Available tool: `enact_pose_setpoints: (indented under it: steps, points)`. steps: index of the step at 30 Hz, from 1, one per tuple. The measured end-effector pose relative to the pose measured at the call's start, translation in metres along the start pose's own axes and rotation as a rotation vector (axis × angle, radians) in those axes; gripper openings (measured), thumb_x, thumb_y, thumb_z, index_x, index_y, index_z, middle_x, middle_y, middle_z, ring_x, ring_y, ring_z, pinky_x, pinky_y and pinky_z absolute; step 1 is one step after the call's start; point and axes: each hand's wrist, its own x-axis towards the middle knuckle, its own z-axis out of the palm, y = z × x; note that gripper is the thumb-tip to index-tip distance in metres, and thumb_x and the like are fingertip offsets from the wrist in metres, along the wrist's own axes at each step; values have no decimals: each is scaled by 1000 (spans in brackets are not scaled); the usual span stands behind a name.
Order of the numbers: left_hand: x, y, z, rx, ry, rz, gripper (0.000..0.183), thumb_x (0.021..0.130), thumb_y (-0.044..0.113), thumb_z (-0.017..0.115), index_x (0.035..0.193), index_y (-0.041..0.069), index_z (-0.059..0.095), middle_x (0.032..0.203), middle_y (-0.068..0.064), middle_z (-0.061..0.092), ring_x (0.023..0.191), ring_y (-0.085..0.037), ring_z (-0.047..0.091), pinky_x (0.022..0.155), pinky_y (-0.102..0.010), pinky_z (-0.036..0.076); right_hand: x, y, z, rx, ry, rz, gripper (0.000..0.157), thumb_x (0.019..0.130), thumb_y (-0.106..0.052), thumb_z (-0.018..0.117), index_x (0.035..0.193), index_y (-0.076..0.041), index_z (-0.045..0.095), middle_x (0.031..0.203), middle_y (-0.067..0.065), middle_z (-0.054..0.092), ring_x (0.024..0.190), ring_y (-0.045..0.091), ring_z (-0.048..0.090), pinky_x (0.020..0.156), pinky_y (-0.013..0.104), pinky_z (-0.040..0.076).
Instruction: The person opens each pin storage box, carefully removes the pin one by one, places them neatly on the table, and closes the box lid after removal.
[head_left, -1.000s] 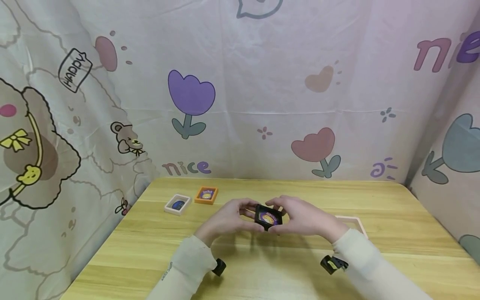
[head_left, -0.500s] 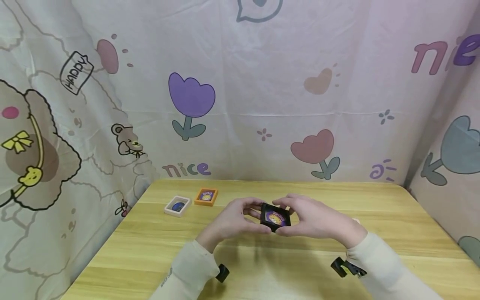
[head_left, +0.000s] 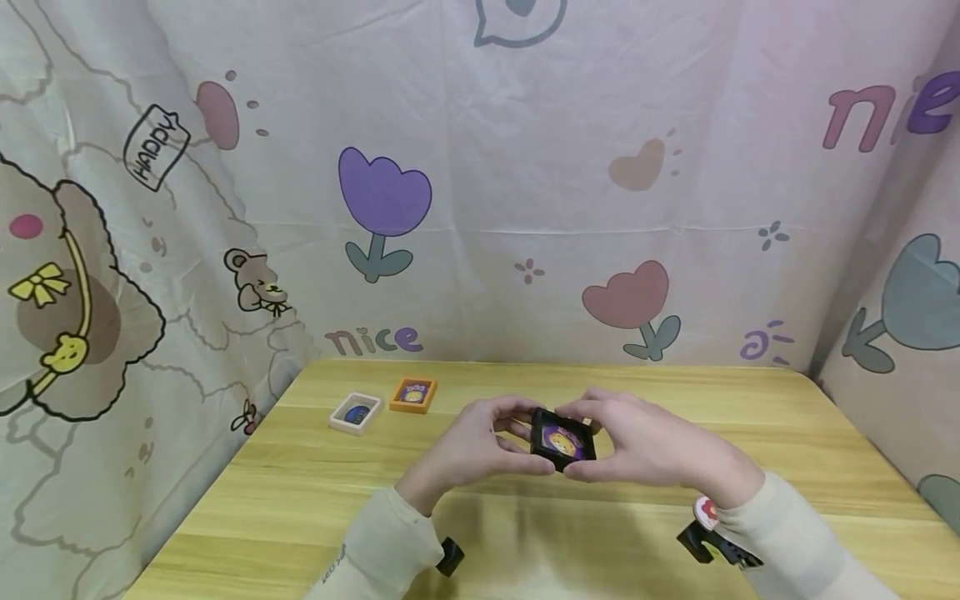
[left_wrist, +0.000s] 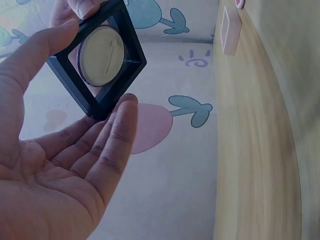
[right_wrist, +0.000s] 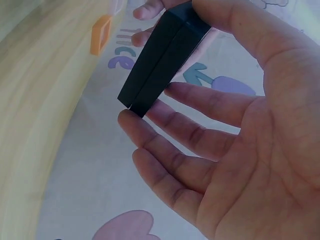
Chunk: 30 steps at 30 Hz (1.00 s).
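A square black display frame is held up over the table between both hands in the head view. Inside it sits a round badge with a purple and yellow picture. My left hand grips the frame's left side, thumb on the near edge and fingers behind. On the opposite side, my right hand pinches it between thumb and fingers. The left wrist view shows the badge's pale back with a pin across it. From the right wrist, the frame's side shows a seam along its length.
At the table's far left lie a white frame with a blue badge and an orange frame with a purple badge. A pale pink frame stands out in the left wrist view. Beside the right sleeve shows a red-flower badge.
Both hands have carried the black frame to the right and slightly nearer. The pale frame at right has become hidden behind the right arm, and the red-flower badge has come into view.
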Motion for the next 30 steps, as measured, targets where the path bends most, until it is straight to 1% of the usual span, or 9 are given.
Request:
enact_pose_setpoints:
  steps: [2, 7, 12, 17, 24, 30]
  points:
    - [-1, 2, 2, -10, -3, 0, 62, 81, 17, 96, 137, 14, 69, 123, -1, 75, 106, -17, 72, 87, -27, 66, -2, -1, -1, -13, 3, -14, 65, 89, -54, 83, 138, -14, 70, 116, -6, 68, 98, 8, 63, 81, 27, 56]
    - [-3, 5, 6, -21, 0, 9, 62, 81, 16, 96, 136, 12, 69, 118, -1, 75, 103, -16, 73, 87, -26, 66, -6, -5, -4, -40, 17, -31, 63, 87, -53, 85, 136, -15, 72, 113, -9, 68, 95, 5, 61, 79, 25, 55]
    - [-4, 7, 10, -16, 0, 40, 61, 80, 16, 96, 134, 10, 70, 117, -1, 75, 104, -17, 73, 88, -26, 66, -11, -9, -7, -73, 25, -25, 59, 84, -52, 86, 133, -19, 73, 110, -14, 68, 93, 2, 61, 76, 26, 54]
    - [-4, 8, 15, -7, -3, 69, 58, 79, 16, 96, 131, 12, 71, 115, 1, 76, 102, -15, 73, 87, -25, 66, -14, -12, -7, -119, 45, -13, 58, 81, -50, 87, 130, -22, 74, 107, -17, 67, 89, 1, 60, 72, 25, 53]
    - [-5, 10, 20, 7, -27, 100, 56, 79, 15, 96, 129, 13, 72, 114, 3, 76, 101, -10, 73, 88, -24, 65, -19, -15, -7, -127, 46, -18, 52, 78, -46, 86, 124, -25, 75, 104, -19, 65, 85, -1, 58, 71, 23, 51]
    - [-7, 14, 23, -29, -42, 106, 57, 79, 13, 96, 130, 12, 71, 115, 2, 76, 102, -10, 74, 88, -24, 65, -24, -18, -11, -133, 62, -11, 51, 77, -46, 87, 122, -26, 74, 103, -21, 64, 84, 0, 58, 68, 22, 49]
